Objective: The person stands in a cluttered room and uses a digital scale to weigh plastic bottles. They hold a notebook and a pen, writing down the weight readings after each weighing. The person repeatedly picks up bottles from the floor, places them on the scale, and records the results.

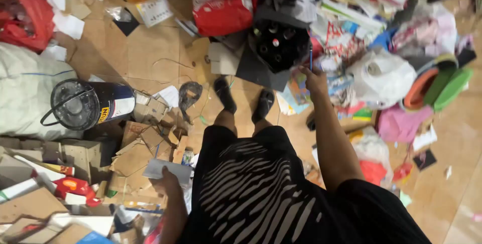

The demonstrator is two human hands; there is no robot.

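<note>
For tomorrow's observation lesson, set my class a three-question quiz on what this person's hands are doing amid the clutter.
1. True or false: the right hand holds a thin blue pen upright.
2. What does the left hand hold? A) a red bag B) a flat grey card C) a bottle
3. Fill in: the dark box of bottles lies just beyond the person's ____.

Key: 1 true; 2 B, the grey card; 3 feet.

Thin blue pen [311,55] upright in right hand; flat grey card [168,169] in left.
</note>
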